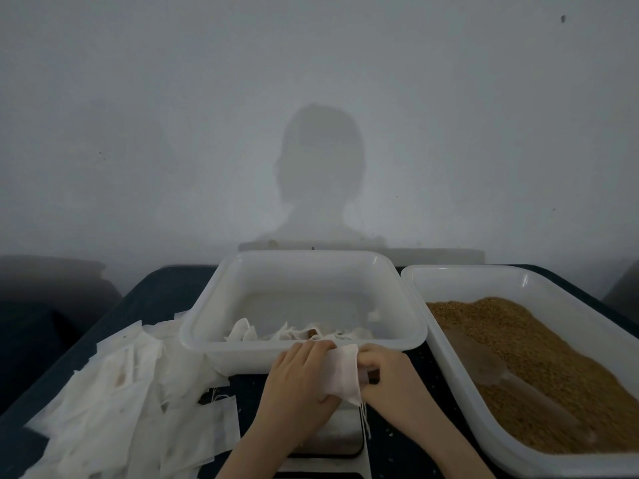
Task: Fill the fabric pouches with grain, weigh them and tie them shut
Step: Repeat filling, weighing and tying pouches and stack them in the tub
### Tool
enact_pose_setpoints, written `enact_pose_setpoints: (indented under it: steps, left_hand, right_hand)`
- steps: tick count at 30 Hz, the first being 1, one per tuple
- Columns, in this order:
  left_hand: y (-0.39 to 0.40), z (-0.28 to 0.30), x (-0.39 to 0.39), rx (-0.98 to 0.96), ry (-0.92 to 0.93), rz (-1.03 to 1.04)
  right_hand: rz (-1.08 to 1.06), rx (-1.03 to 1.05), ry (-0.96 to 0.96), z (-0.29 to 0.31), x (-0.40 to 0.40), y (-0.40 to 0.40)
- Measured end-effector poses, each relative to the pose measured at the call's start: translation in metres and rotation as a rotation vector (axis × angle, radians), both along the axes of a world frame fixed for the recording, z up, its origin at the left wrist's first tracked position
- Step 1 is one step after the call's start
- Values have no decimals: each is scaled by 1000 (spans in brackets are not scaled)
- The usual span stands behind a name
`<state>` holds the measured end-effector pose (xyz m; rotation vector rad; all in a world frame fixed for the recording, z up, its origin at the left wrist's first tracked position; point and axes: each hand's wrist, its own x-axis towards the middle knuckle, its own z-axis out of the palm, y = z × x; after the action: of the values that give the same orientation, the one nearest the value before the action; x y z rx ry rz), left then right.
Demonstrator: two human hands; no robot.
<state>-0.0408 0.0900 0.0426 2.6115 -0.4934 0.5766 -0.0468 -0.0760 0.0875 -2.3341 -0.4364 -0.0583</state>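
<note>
Head view. Both hands work at the near centre of a dark table [162, 288]. The left hand [297, 375] grips a white fabric pouch [342, 373] from the left, with its fingers curled over the pouch's upper edge. The right hand [383, 371] pinches the same pouch from the right side, fingers bent inward against the cloth. Loose threads [364, 418] hang from the pouch's lower corner.

Directly below the hands lies a flat white scale [332, 440] — the forearms hide much of its platform, and no reading is legible.

Beyond the hands stands a translucent white tub [214, 305]. Several pouches [276, 333] lie along its near inner wall; at least one shows brown contents at its mouth.

To the right, touching or nearly touching the first tub, is a second tub [460, 281] holding a bed of golden-brown grain [539, 347]. A translucent scoop [491, 368] lies on the grain, handle pointing to the near right.

On the left, a loose heap of flat empty pouches [114, 402] spreads over the table — the heap reaches the left wall of the centre tub.

At the far side rises a pale wall [138, 98], which bears the shadow [321, 174] of the person's head and shoulders.
</note>
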Motion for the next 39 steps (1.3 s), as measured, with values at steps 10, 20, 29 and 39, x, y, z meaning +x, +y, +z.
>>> enact_pose_setpoints:
  steps: [10, 20, 29, 39]
  left_hand:
    - [0, 8, 2, -8, 145, -26]
    - [-6, 19, 8, -207, 253, -128]
    - [-28, 16, 17, -399, 296, -213]
    - [-48, 15, 19, -300, 316, -246]
  right_hand:
    - [-120, -306, -237, 9, -5, -10]
    - [45, -51, -100, 39, -3, -50]
    - [-456, -621, 106, 27, 20, -190]
    - [-248, -751, 447, 0, 45, -220]
